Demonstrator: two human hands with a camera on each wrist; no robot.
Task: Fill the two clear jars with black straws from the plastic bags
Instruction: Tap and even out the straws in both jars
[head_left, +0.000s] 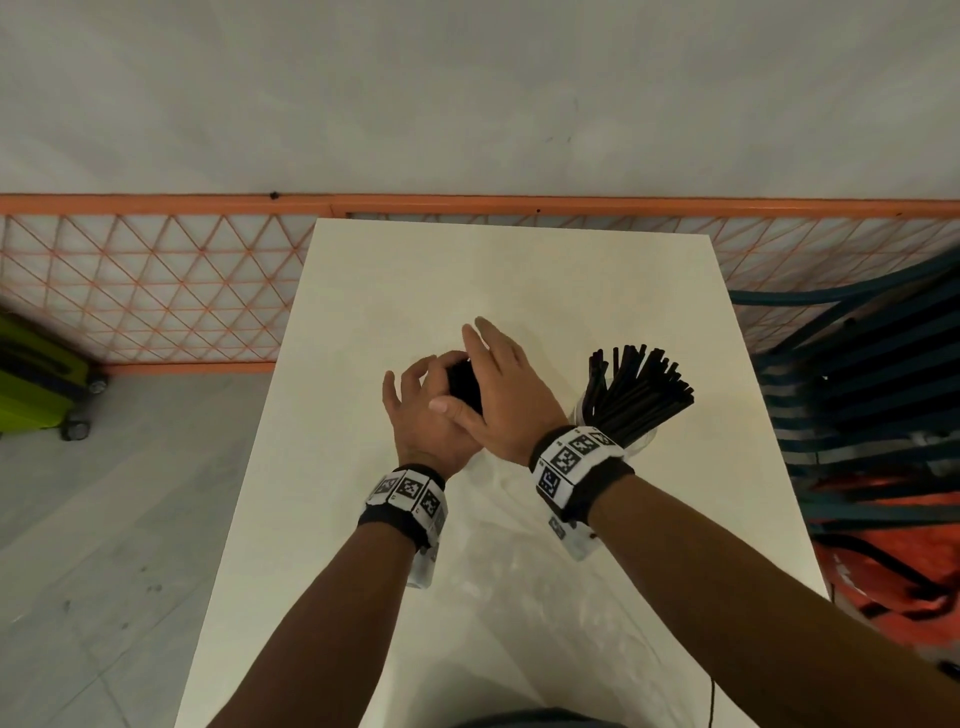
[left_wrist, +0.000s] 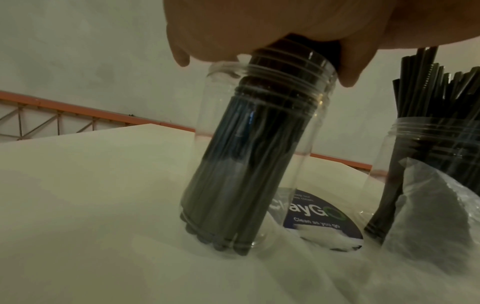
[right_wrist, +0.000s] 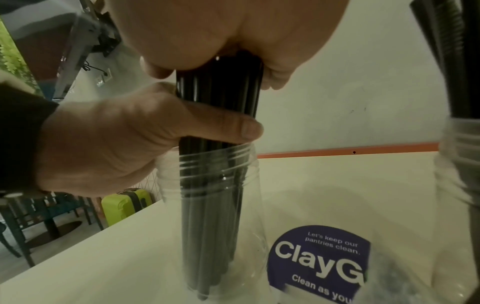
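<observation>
Seating bundle in left jar on worktop | left hand curled round straws above rim, right hand flat on top, fingers straight | risk: tilted jar tips; released straws splay | wrist views show bundle reaching bottom, head view hides jar; second jar full, right.
</observation>
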